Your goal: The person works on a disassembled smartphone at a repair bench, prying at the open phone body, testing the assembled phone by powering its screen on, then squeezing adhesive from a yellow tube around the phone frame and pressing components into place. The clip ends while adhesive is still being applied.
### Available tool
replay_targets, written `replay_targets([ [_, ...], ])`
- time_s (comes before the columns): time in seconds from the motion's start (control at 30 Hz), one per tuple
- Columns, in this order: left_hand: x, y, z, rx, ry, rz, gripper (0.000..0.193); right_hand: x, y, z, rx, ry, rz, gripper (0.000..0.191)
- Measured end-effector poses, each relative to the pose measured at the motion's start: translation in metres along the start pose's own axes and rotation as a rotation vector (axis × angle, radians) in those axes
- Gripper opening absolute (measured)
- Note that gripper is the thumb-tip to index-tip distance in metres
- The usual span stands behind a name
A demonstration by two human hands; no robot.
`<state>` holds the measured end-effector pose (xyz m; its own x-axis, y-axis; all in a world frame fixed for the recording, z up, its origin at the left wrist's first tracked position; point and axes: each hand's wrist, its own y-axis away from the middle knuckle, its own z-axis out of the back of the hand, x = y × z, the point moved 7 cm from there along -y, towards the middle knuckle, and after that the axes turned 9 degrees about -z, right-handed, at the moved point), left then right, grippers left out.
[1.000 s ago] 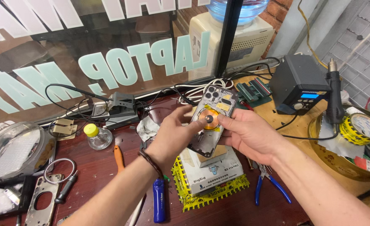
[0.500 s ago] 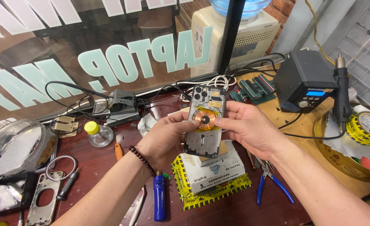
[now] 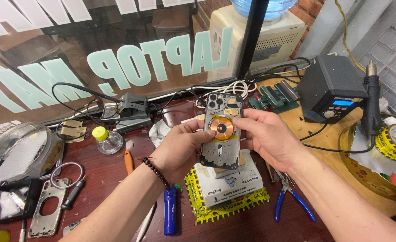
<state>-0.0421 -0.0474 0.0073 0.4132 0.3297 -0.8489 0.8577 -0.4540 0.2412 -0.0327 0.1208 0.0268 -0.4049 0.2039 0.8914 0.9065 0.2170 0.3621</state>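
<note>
Both hands hold an opened phone rear housing (image 3: 221, 148) upright over the bench, its inside facing me. A round copper coil (image 3: 222, 128) sits in its middle and camera holes show at its top. My left hand (image 3: 182, 150), with a dark bead bracelet on the wrist, grips the left edge, thumb near the coil. My right hand (image 3: 269, 136) grips the right edge, fingertips at the coil's right side.
Below the housing stands a white box (image 3: 228, 181) on a yellow mat (image 3: 216, 208). Blue-handled pliers (image 3: 292, 201), a blue lighter (image 3: 170, 215), a second phone frame (image 3: 48, 213), a yellow-capped bottle (image 3: 104, 139), a black soldering station (image 3: 330, 89) and yellow tape rolls (image 3: 392, 141) lie around.
The housing has turned from tilted to upright and come slightly lower and closer. My right hand has shifted to grip its right edge by the coil.
</note>
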Motion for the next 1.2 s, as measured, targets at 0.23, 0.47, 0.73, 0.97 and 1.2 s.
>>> replay_targets([
  [0.23, -0.01, -0.006, 0.007, -0.081, -0.084, -0.054, 0.022, -0.001, 0.001, -0.007, -0.018, 0.061, 0.012, 0.027],
  [0.47, -0.016, -0.003, 0.003, -0.055, -0.066, -0.097, 0.02, -0.004, 0.002, -0.007, -0.102, 0.038, 0.014, 0.024],
  [0.73, -0.028, 0.014, -0.013, 0.087, 0.129, -0.018, 0.039, -0.01, 0.001, -0.006, -0.089, -0.154, -0.006, 0.022],
  [0.97, -0.027, 0.012, -0.006, -0.078, -0.027, -0.08, 0.026, -0.003, 0.008, -0.017, -0.109, -0.085, 0.067, 0.026],
  [1.2, -0.025, 0.004, 0.002, -0.173, -0.169, -0.187, 0.022, 0.004, 0.017, -0.022, -0.151, 0.043, 0.203, 0.024],
])
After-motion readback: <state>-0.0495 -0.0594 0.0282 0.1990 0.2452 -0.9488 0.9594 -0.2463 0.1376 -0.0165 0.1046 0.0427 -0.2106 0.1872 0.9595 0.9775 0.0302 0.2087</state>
